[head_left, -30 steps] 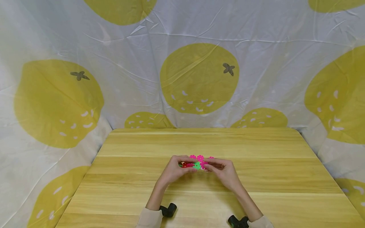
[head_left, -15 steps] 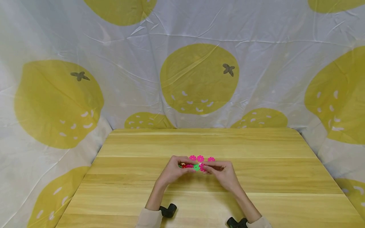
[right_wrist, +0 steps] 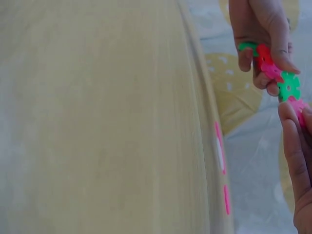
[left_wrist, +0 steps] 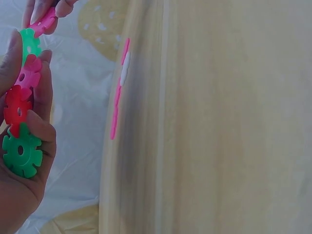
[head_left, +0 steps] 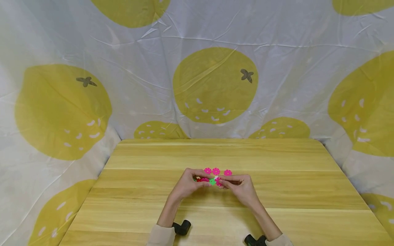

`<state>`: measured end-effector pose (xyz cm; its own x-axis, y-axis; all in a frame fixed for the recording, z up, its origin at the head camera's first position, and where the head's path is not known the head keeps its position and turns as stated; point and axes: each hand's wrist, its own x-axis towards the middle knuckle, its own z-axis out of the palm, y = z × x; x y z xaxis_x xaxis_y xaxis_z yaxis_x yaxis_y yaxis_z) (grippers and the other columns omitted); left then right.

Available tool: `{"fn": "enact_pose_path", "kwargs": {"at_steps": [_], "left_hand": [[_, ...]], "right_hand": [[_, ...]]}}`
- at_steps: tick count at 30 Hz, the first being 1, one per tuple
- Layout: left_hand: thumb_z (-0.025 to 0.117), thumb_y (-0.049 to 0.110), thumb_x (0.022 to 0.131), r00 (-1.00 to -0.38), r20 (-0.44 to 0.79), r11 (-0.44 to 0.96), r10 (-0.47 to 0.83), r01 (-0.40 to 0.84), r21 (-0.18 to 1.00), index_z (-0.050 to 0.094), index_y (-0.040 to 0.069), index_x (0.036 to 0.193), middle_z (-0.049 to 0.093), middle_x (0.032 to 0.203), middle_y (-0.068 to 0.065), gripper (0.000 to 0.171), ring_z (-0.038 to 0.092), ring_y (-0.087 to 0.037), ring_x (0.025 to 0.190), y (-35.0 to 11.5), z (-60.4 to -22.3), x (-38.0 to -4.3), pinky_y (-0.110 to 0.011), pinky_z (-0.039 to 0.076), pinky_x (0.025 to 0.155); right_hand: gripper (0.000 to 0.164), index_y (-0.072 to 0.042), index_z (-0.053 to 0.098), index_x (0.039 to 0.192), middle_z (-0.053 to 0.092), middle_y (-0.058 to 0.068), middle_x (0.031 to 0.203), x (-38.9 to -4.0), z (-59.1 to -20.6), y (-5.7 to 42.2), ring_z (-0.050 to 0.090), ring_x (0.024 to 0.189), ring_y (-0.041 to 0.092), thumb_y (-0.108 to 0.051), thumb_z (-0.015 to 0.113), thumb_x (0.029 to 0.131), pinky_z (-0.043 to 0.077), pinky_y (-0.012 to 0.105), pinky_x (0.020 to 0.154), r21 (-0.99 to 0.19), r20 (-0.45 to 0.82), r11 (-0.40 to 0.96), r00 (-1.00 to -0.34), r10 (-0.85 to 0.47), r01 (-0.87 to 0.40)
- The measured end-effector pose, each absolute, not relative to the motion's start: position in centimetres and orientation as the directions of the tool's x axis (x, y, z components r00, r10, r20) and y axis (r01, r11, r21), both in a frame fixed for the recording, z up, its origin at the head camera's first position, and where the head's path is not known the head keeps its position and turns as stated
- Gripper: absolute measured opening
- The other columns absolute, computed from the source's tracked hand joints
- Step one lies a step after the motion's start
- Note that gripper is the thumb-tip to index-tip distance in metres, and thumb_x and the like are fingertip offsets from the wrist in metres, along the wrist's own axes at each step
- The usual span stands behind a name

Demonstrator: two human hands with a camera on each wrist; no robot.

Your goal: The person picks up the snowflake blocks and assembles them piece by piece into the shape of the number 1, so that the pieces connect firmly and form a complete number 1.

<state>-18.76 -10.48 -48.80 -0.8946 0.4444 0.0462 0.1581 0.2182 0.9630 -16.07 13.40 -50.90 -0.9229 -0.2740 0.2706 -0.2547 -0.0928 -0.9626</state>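
Chain of notched, flower-shaped discs, seemingly plastic, in green, red and pink, is held above the wood-grain surface. The left hand has fingers curled round it; the right hand pinches the pink end disc. Loose pink discs and a white piece lie beyond, before creased lemon-printed cloth.

- Bare wood on the table gives a hand wide passage left of the left hand and right of the right hand.
- Between the forearms there is room too — narrowed nearer the person by black wrist devices.
- A chain of discs bridges both hands, blocking the way between their fingertips.
- Beyond, pink discs and a white disc obstruct — one slim gap sits before the rightmost pink one.
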Motion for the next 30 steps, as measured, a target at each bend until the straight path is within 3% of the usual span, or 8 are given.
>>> {"fn": "enact_pose_path", "kwargs": {"at_steps": [9, 16, 30], "left_hand": [[0.086, 0.010, 0.084, -0.898, 0.039, 0.227, 0.439, 0.153, 0.962, 0.083, 0.011, 0.103, 0.080, 0.107, -0.009, 0.019, 0.067, -0.014, 0.098, -10.35, -48.81, -18.79, -0.022, 0.054, 0.072], [0.084, 0.010, 0.085, -0.894, 0.060, 0.199, 0.445, 0.164, 0.966, 0.082, 0.004, 0.103, 0.079, 0.107, -0.016, 0.019, 0.068, -0.012, 0.097, -10.15, -49.06, -18.74, -0.022, 0.055, 0.072], [0.084, 0.016, 0.087, -0.894, 0.033, 0.258, 0.447, 0.165, 0.952, 0.082, 0.008, 0.107, 0.080, 0.109, -0.010, 0.021, 0.066, -0.013, 0.097, -10.47, -48.99, -18.75, -0.026, 0.055, 0.079]], "right_hand": [[0.021, 0.016, 0.073, 0.112, 0.073, 0.033, 0.104, -15.88, -50.76, 13.11, 0.079, 0.079, 0.014, 0.007, 0.070, 0.093, 0.062, 0.044, 0.075, -0.966, 0.257, -0.063, -0.936, -0.239, -0.250], [0.021, 0.014, 0.073, 0.112, 0.074, 0.032, 0.104, -15.79, -50.77, 13.00, 0.079, 0.079, 0.014, 0.004, 0.071, 0.093, 0.061, 0.047, 0.075, -0.963, 0.268, -0.060, -0.934, -0.237, -0.262], [0.023, 0.013, 0.074, 0.112, 0.075, 0.031, 0.103, -16.11, -51.07, 13.19, 0.078, 0.079, 0.014, -0.001, 0.072, 0.094, 0.062, 0.043, 0.076, -0.971, 0.238, -0.052, -0.940, -0.246, -0.232]]}}
